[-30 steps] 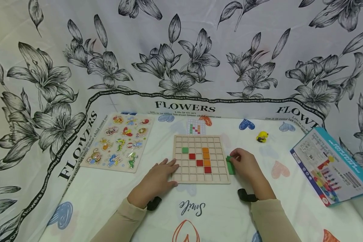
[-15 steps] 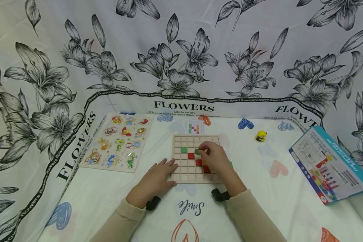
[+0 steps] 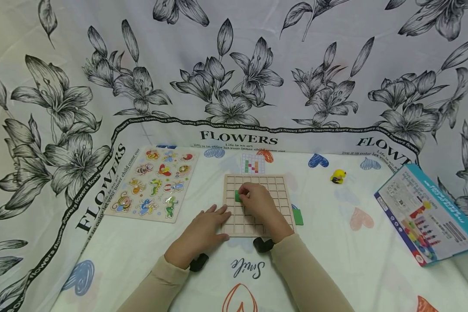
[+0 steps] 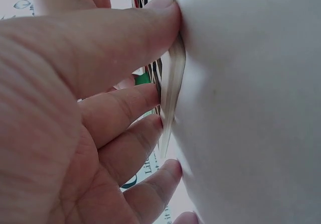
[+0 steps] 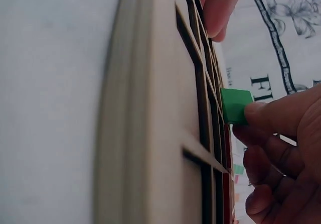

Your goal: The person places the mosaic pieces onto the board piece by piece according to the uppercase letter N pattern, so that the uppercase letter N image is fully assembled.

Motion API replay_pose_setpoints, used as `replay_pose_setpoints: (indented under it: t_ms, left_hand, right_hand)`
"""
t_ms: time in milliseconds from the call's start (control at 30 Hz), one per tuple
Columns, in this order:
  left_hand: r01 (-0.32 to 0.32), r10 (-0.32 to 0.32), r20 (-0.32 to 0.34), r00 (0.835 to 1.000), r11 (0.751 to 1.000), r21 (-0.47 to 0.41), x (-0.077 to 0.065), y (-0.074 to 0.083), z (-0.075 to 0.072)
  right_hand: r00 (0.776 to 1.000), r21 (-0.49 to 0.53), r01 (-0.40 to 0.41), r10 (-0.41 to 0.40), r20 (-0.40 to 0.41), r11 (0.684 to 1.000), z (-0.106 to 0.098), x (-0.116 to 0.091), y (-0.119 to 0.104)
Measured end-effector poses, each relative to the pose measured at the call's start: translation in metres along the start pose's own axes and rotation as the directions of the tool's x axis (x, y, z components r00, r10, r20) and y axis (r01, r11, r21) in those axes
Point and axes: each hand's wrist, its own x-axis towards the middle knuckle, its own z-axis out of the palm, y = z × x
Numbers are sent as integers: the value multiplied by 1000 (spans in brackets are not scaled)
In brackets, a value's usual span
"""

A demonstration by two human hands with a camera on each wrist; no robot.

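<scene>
My right hand (image 3: 259,203) pinches a small green square tile (image 5: 235,105) between thumb and fingers. It holds the tile at the wooden grid board (image 3: 231,225), near the left columns; in the right wrist view the tile stands at the grid surface. A green tile laid in the grid before, and the red and orange ones, are mostly covered by this hand in the head view. My left hand (image 3: 196,234) rests at the board's left edge, fingers spread and fingertips touching the rim, as the left wrist view shows along the board's side (image 4: 173,78).
Green tiles (image 3: 298,216) lie right of the board. A pattern card (image 3: 252,164) is behind it. An insect puzzle board (image 3: 152,184) lies on the left. A yellow toy duck (image 3: 338,176) and a cardboard box (image 3: 427,214) are on the right.
My right hand has picked up a green tile from beside the board and carried it leftward over the grid. My left hand has stayed at the board's left edge.
</scene>
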Motion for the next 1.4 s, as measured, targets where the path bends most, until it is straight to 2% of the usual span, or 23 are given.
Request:
replay_pose_setpoints:
  t_ms: [267, 700, 867, 1067, 1233, 1300, 1400]
  left_hand:
    - [-8, 8, -3, 1000, 1000, 13, 0, -1, 0]
    - [-16, 16, -8, 1000, 1000, 12, 1, -2, 2]
    - [-17, 18, -7, 1000, 1000, 19, 0, 0, 0]
    - [-1, 1, 0, 1000, 1000, -2, 1, 3, 0]
    - [13, -13, 7, 1000, 1000, 0, 2, 2, 2]
    - [15, -15, 8, 1000, 1000, 3, 2, 2, 2]
    - [19, -19, 10, 1000, 1000, 10, 2, 1, 2]
  right_hand:
    - [998, -131, 51, -45, 47, 990, 0, -5, -2]
    - [998, -213, 55, -48, 37, 975, 2, -7, -1]
    - [998, -198, 67, -66, 14, 978, -3, -8, 0]
    - [998, -93, 35, -41, -55, 995, -35, -15, 8]
    - [994, -48, -44, 39, -97, 998, -74, -32, 35]
    - [993, -68, -85, 78, -90, 994, -88, -40, 51]
    - [988, -107, -155, 154, -18, 982, -102, -51, 74]
